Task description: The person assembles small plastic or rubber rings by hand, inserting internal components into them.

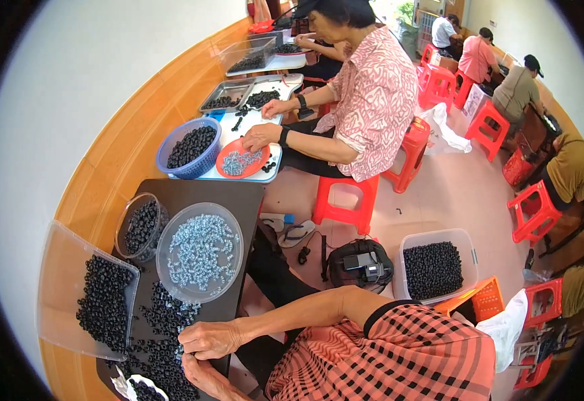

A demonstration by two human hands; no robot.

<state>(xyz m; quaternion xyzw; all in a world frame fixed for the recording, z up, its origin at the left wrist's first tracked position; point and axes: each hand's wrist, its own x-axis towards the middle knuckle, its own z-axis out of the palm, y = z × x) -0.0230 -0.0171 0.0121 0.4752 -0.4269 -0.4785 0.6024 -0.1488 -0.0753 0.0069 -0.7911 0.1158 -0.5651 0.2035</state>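
Note:
My right hand (209, 339) is over the near edge of the dark table (228, 194), its fingertips pinched together. Just below it my left hand (206, 378) is also closed, its fingertips close to the right ones. What they pinch is too small and hidden to make out. Beside and under the fingers spread loose small black round parts (165, 361), with a few pale blue pieces among them. A round clear tray (237, 267) of small pale blue pieces (201, 250) stands beyond my right hand. Left of the hands, a clear plastic bin (54, 287) lies tipped, holding black parts (104, 304).
A clear tub (161, 230) of black parts stands beside the tray; a white dish (121, 384) sits at the lower table edge. A co-worker (379, 100) sorts at the adjoining table. On the floor are a black bag (360, 266), a bin (469, 250) and red stools (348, 207).

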